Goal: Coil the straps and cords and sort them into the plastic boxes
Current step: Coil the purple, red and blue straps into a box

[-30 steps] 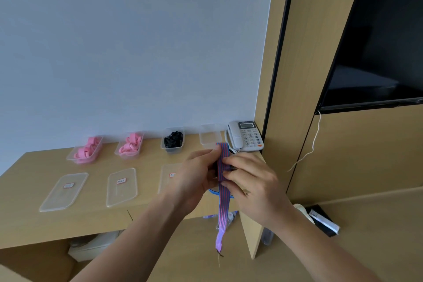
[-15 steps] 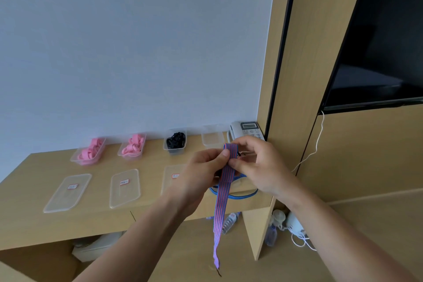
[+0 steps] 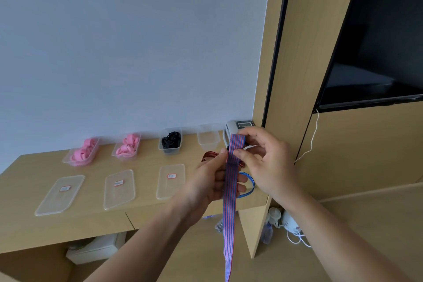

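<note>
My left hand is pinching the blue-and-red striped strap between thumb and curled fingers. My right hand is gripping the strap's folded top end just above. The strap is hanging straight down in front of the desk edge. Along the wall I'm seeing two boxes of pink coils, a box of black cord and a clear box, with three lids lying in front.

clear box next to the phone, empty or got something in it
Empty: the clear box shows only its bare see-through bottom, with no coils inside.
</note>
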The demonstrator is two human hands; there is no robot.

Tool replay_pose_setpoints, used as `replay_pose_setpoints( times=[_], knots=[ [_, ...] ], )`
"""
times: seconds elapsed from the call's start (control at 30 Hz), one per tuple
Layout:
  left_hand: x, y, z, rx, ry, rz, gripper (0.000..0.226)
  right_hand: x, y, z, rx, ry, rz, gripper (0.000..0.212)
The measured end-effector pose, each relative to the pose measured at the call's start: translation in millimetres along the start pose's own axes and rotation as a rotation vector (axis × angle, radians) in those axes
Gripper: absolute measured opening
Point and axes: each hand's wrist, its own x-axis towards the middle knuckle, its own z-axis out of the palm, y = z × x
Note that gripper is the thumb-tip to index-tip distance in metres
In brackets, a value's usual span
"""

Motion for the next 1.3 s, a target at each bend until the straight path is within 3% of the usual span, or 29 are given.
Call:
replay_pose_setpoints(
  times=[0.17,0.27,0.33,0.43,0.53,0.63,0.7,0.77,0.87,0.93,1.1,1.2,1.3],
  knots=[
    [3.0,0.4,-1.8,-0.013,0.004,-0.020,0.056,-11.9,8.0,3.4,-0.117,0.101,-0.226,0.024],
    [5.0,1.7,-5.1,-0.018,-0.002,0.013,0.044,-20.5,14.2,5.8,-0.190,0.149,-0.402,0.034],
    [6.1,3.3,-9.2,-0.029,-0.039,0.059,0.033,-25.9,19.1,8.3,-0.186,0.134,-0.469,0.040],
    [8.0,6.6,-15.4,-0.077,-0.088,0.101,0.020,-32.5,26.6,11.4,-0.221,0.063,-0.545,0.029],
    [9.2,9.7,-19.5,-0.089,-0.062,0.119,0.026,-37.0,28.3,11.3,-0.269,-0.019,-0.566,0.026],
    [7.8,11.2,-21.7,-0.068,-0.049,0.142,0.032,-38.6,23.3,8.6,-0.223,-0.082,-0.511,0.025],
    [6.1,11.0,-21.4,-0.041,-0.031,0.156,0.031,-34.9,17.9,7.7,-0.193,-0.025,-0.470,0.015],
    [3.5,11.1,-19.4,-0.013,-0.020,0.171,0.023,-27.0,12.5,7.4,-0.191,0.022,-0.347,0.022],
    [0.6,12.7,-16.0,0.010,0.015,0.177,0.030,-12.6,9.4,3.2,-0.141,-0.197,0.006,0.051],
    [-1.9,13.9,-15.1,0.006,0.026,0.167,0.036,-5.0,10.9,-0.2,-0.057,-0.354,0.126,0.048],
    [-7.1,8.8,-15.1,-0.048,-0.090,0.145,0.027,1.4,9.8,-3.5,0.184,-0.315,0.200,0.043],
    [-7.8,4.2,-14.2,-0.065,-0.101,0.097,0.052,1.6,7.7,-2.3,0.200,-0.294,0.154,0.045],
    [-7.0,2.6,-13.2,-0.053,-0.089,0.053,0.054,3.9,5.8,-2.5,0.214,-0.234,0.134,0.048]
  ],
)
